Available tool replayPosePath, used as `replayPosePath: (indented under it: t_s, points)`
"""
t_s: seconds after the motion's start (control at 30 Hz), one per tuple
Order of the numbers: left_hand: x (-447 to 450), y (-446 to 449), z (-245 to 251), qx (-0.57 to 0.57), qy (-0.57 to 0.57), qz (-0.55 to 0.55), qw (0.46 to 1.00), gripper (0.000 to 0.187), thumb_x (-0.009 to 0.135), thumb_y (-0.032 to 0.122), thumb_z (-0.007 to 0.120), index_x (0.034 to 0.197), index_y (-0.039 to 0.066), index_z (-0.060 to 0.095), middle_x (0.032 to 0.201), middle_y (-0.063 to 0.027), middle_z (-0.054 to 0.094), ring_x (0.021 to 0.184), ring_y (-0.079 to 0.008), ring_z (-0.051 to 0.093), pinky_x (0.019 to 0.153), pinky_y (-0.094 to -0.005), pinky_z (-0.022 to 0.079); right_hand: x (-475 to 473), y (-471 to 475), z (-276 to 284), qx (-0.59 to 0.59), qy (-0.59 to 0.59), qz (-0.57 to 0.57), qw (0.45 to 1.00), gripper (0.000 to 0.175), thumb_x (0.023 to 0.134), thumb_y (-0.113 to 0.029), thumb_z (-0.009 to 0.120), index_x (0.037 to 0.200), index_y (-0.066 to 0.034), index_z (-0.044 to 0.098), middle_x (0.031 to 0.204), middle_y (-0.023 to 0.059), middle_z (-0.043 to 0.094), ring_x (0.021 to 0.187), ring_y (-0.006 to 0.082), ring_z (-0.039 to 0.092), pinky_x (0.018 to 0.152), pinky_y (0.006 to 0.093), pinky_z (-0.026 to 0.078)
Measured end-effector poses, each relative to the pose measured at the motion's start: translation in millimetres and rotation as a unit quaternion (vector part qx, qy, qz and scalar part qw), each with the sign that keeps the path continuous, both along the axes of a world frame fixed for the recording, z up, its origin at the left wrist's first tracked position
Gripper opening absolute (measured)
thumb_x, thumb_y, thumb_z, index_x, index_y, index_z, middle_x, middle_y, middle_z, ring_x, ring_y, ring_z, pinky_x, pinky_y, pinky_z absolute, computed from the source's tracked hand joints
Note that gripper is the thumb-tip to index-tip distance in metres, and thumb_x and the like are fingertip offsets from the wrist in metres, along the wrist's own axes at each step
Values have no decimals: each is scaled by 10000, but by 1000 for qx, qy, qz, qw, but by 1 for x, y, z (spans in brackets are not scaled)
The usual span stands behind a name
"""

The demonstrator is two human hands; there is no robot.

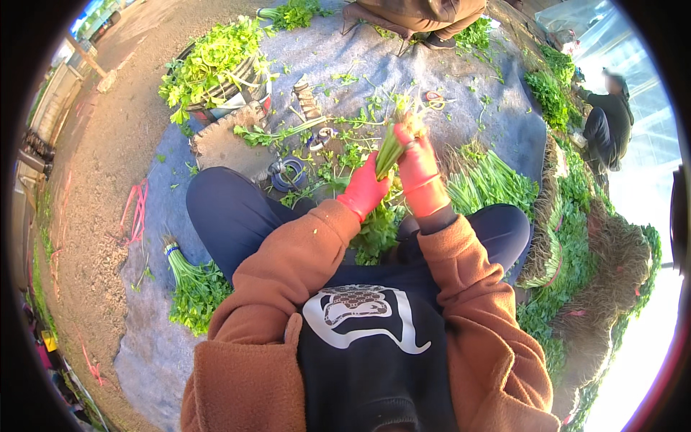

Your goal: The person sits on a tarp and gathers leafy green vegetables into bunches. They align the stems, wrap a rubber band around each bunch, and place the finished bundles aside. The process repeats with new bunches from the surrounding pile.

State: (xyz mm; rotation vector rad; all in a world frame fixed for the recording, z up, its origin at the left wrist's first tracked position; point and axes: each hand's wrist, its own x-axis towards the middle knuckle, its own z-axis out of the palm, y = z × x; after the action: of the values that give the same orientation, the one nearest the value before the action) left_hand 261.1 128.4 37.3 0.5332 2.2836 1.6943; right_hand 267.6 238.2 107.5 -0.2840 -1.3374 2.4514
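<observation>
A bunch of leafy green stalks, celery-like [390, 150], is between my two red-gloved hands, its pale root end up and its leaves hanging toward my lap. My left hand [368, 186] is closed around the stalks lower down. Near the root end, my right hand [418, 167] grips the same bunch. Scissors with red-orange handles [436, 101] lie on the cloth beyond my right hand. Left of my hands are a roll of blue tape [288, 174] and a smaller roll [322, 139]. Untied stalks [494, 181] lie by my right knee.
A tub heaped with leaves [216, 67] stands at the upper left. A tied bunch [194, 286] lies beside my left knee. Stacked bunches [580, 254] line the right side. One person [426, 13] crouches ahead; another [610, 121] sits at the right. Pink twine [137, 210] lies left.
</observation>
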Motion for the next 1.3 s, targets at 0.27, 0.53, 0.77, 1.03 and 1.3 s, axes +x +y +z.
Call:
replayPosePath:
  t_s: [0.27,0.53,0.77,1.03,1.3]
  points:
    - [-8,-27,35,227,-343,-279,868,417,853,220,598,1224,31,562,955,-29,603,877,-132,580,807,-282,468,-5,50,41,442,96,59,890,458,975,-367,484,1298,-46,533,1302,105,555,1292,229,425,1064,355,318]
    - [-4,-30,32,330,-435,-288,787,497,824,259,579,1248,15,488,827,-60,560,697,-180,553,643,-321,474,6,76,29,389,57,-71,917,503,951,-327,542,1337,-11,472,1311,119,540,1198,209,511,1019,350,379]
    - [3,-22,31,357,-481,-379,705,569,774,341,600,1225,8,500,786,-104,553,654,-232,553,635,-362,474,19,42,10,-17,-2,339,940,734,824,-457,676,1364,-39,407,1306,154,518,1166,299,542,939,435,484]
    - [14,-31,50,289,-406,-338,799,598,796,294,638,1294,12,467,1009,-137,617,904,-257,623,811,-366,507,13,29,19,-40,-26,201,978,473,833,-163,697,1239,-33,489,1012,116,630,880,261,661,770,388,567]
    - [9,-39,64,210,-382,-310,845,461,841,186,572,1283,63,525,856,-39,600,701,-118,579,623,-263,485,11,74,31,413,115,-122,895,527,846,-139,692,1321,-34,490,1290,135,545,1178,190,507,961,330,436]
